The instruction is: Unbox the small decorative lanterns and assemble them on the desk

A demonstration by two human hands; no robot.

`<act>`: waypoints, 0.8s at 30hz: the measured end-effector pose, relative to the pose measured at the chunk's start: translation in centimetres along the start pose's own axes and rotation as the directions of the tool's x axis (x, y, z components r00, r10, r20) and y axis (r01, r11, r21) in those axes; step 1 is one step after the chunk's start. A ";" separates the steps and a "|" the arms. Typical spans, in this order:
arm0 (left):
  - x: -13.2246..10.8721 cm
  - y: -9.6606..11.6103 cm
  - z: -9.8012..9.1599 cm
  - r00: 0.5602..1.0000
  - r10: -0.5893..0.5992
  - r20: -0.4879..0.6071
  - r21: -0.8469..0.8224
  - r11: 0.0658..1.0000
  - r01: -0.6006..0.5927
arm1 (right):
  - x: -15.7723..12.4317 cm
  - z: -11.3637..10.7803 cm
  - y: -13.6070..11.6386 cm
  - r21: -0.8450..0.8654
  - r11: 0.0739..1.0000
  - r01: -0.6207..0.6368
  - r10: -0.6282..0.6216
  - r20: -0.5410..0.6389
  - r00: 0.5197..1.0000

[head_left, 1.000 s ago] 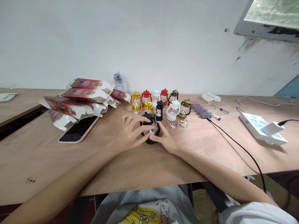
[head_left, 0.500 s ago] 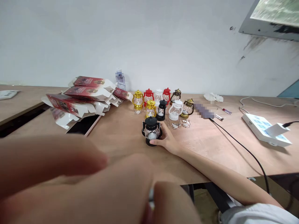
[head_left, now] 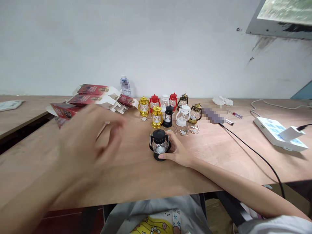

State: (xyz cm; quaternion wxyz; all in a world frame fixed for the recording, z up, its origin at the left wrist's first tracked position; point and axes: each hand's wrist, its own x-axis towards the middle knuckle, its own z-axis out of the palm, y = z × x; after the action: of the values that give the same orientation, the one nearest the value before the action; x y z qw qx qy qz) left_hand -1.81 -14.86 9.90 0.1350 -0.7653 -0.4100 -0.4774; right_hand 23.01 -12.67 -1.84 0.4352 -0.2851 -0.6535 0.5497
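My right hand (head_left: 179,152) is wrapped round the right side and base of a small black lantern (head_left: 159,147), which stands upright on the wooden table. A thin wire handle shows against the lantern's front, and a white candle-shaped piece is inside its clear globe. My left hand (head_left: 90,139) is raised over the left part of the table, away from the lantern. Its fingers look bent but are smeared by motion, so whatever they may hold cannot be made out. Behind the black lantern stands a group of small lanterns, among them a gold one (head_left: 157,117) and a white one (head_left: 183,116).
Red and white cartons (head_left: 90,92) are piled at the left, partly behind my left hand. A clear bottle (head_left: 125,86) stands by the wall. Small wire parts (head_left: 183,132) lie before the lanterns. To the right are a screwdriver (head_left: 236,115), a cable and a white power strip (head_left: 270,130).
My left hand has moved from close before the camera to farther out over the table at the left. My right hand still holds the black lantern; the view has shifted slightly.
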 end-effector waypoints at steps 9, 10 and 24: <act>3.4 -14.0 3.9 0.964 -0.183 0.191 0.571 0.820 0.042 | -5.5 -5.0 -0.8 -0.360 0.927 -0.103 -0.029 -0.344 0.939; 3.3 -14.4 4.3 0.972 -0.176 0.154 0.556 0.829 0.062 | -6.1 -5.7 -0.8 -0.409 0.903 -0.129 -0.048 -0.395 0.918; 3.8 -11.3 2.7 0.970 0.111 -0.215 0.523 0.852 0.018 | -10.4 -5.7 -5.4 -0.991 0.127 0.048 -0.985 -0.120 0.123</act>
State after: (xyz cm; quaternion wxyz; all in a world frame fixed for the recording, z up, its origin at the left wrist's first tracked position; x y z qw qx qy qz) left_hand -7.91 -4.29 9.62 0.3966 -0.6472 -0.4860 -0.4332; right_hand 33.37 -20.16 0.84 0.6765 -0.3456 -0.5573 -0.3352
